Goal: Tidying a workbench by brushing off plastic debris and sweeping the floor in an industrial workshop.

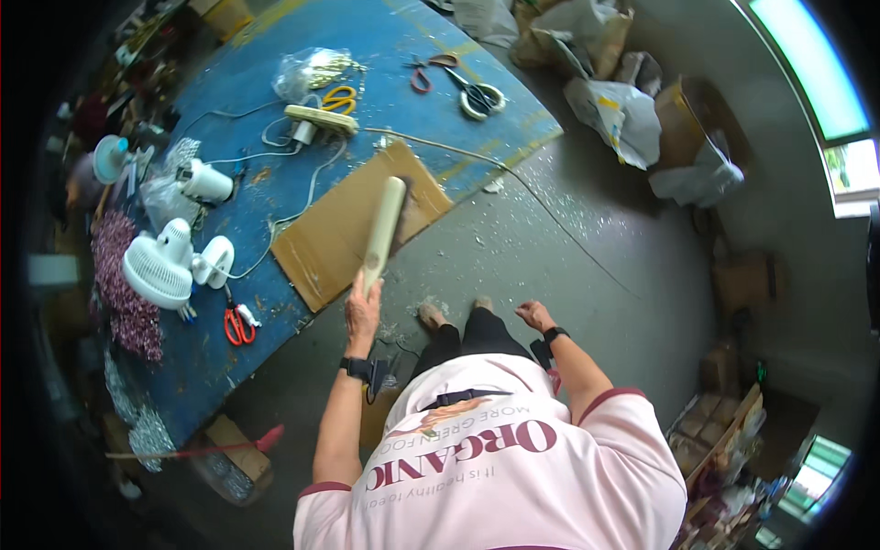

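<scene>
In my left hand (361,316) is the lower end of a long, flat cream-coloured bar (383,225) with a rounded tip; its exact kind does not show. The bar stands out over a brown cardboard sheet (316,243), and a dark patch shows on the sheet beside it. This sheet lies at the edge of a blue table (367,55), partly over that edge. Over the grey floor, away from the table, my right hand (534,315) is held with curled fingers, and nothing shows in them.
Beyond the sheet lie a cream power strip (321,119), yellow-handled scissors (338,100) and black scissors (477,96). A white fan (165,261) and red-handled scissors (239,323) are on the left. A thin rod (513,171) juts past the table edge. Bags (614,119) line the wall.
</scene>
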### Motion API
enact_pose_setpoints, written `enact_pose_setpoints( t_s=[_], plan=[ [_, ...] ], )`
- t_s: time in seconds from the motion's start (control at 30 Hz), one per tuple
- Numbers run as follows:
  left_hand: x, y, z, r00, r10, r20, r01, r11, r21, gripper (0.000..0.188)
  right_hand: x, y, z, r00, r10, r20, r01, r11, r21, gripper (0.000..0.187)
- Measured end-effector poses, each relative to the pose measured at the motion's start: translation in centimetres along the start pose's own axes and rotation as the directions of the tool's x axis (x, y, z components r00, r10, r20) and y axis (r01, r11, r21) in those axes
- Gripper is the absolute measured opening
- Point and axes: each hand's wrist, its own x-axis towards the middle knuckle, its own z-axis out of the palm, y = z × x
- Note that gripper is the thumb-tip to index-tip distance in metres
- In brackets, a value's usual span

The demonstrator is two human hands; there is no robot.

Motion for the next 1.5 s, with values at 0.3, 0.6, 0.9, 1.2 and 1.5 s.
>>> enact_pose_setpoints(
  t_s=[0.3,0.6,0.9,1.2,1.5],
  plan=[
    [-7.2,1.8,5.2,0.931,-0.095,0.353,0.057,0.992,0.116,0.041,1.7,-1.5,-1.8,0.99,-0.111,0.083,0.099,0.986,0.137,0.031],
    [-15.9,-1.9,11.6,0.815,-0.426,0.392,0.467,0.884,-0.011,0.063,9.4,9.4,-8.1,0.749,-0.621,0.231,0.647,0.76,-0.053,0.041],
    [-30.4,-4.7,14.1,0.443,-0.85,0.285,0.735,0.163,-0.658,0.019,15.8,2.5,-10.4,0.865,-0.242,0.439,0.388,0.878,-0.279,0.029],
    [-37.9,-4.7,16.3,0.173,-0.974,-0.149,0.564,0.222,-0.795,0.033,12.8,-7.8,-0.4,0.646,-0.336,0.685,0.552,0.826,-0.115,0.025],
    [-49.6,-4.5,17.9,0.402,-0.912,0.084,0.769,0.286,-0.572,0.026,9.5,-7.9,5.4,0.448,-0.509,0.735,0.855,0.483,-0.187,0.025]
  ],
)
